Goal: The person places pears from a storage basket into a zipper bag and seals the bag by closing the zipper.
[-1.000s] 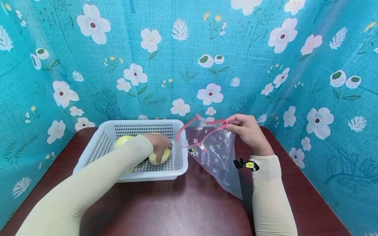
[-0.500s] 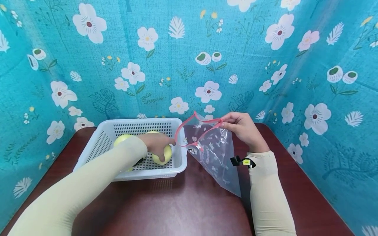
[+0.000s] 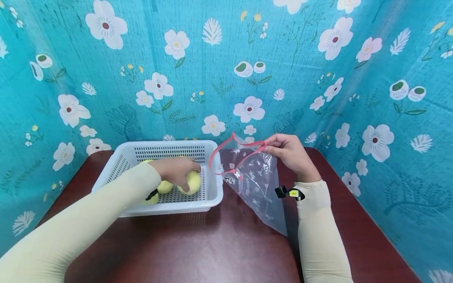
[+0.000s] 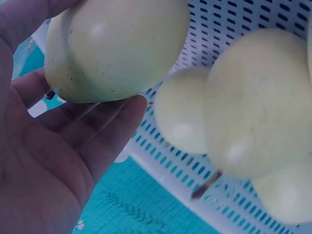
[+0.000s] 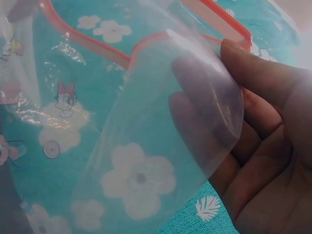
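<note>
My left hand (image 3: 177, 171) reaches into the white basket and grips a yellow-green pear (image 3: 192, 183) near its right end. In the left wrist view the thumb and fingers go round this pear (image 4: 117, 48), its short stem towards the palm. Other pears (image 4: 258, 102) lie close by in the basket. My right hand (image 3: 288, 153) pinches the rim of a clear zip bag (image 3: 260, 192) between thumb and fingers. The bag's pink-edged mouth gapes towards the basket, and its body hangs down to the table. Cartoon figures are printed on the plastic (image 5: 63, 100).
The slotted white basket (image 3: 191, 205) stands at the back left of a dark red-brown table (image 3: 198, 247). A blue flowered cloth (image 3: 205, 78) hangs behind and along both sides. The bag's mouth edge touches or overlaps the basket's right rim in the head view.
My left hand and wrist have shifted slightly left over the basket, and more pears show beneath the wrist. The right hand and the bag stay nearly in place.
</note>
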`<state>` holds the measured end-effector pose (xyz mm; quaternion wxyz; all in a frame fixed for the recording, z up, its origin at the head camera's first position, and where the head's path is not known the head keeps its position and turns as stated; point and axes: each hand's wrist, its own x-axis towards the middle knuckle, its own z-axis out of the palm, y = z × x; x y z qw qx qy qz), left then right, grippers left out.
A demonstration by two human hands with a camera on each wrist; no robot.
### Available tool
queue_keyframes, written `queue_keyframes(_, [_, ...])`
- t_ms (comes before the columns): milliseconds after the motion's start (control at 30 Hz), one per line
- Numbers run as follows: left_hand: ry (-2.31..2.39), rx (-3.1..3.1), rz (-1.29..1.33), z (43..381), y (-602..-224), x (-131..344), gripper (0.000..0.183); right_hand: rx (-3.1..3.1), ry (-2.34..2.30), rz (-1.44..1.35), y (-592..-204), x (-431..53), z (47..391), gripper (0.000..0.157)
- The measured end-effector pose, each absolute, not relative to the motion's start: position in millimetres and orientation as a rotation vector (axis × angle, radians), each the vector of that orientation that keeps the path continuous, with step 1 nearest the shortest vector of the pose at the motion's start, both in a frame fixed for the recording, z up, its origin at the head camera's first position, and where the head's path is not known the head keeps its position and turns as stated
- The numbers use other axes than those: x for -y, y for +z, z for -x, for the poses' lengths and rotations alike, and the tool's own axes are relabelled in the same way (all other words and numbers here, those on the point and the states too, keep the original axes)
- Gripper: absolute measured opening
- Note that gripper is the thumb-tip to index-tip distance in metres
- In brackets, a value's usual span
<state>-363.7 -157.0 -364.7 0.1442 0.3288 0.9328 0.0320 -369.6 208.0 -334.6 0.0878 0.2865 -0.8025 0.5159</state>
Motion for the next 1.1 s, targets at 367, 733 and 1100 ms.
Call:
queue_keyframes(367, [0.174, -2.749, -1.085, 345, -320, 159, 0.064, 2.357, 1.542, -0.847, -334, -213, 375, 0.021])
queue_keyframes(733, [0.263, -2.78, -1.268, 325, -292, 142, 0.061, 2.357, 1.544, -0.878, -337, -212, 372, 0.019])
queue_keyframes(1100, [0.359, -2.797, -1.268, 332, -267, 127, 0.063, 2.349, 1.56, -0.899, -335, -212, 372, 0.017])
